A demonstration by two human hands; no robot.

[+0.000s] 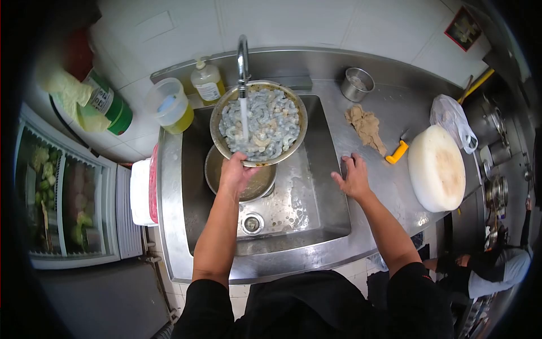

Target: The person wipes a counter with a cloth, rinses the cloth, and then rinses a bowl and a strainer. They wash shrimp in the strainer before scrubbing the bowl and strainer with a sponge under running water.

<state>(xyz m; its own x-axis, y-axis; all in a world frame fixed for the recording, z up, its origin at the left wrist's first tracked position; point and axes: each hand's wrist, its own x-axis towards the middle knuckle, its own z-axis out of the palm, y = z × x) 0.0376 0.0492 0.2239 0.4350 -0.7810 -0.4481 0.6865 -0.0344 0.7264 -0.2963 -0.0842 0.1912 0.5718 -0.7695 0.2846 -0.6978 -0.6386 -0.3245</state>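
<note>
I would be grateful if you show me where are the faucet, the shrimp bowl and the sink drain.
Faucet (243, 68): head view, on its metal spout.
Shrimp bowl (215, 122): head view, on its rim.
Sink drain (252, 224): head view, on its middle.

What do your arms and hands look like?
Black short sleeves end near the elbows. The forearms are bare, with no watch showing. The left hand and right hand wear no gloves, leaving the fingers uncovered.

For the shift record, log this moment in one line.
left hand: gripping bowl of shrimp | right hand: empty, at sink rim | tap: running into bowl
</note>
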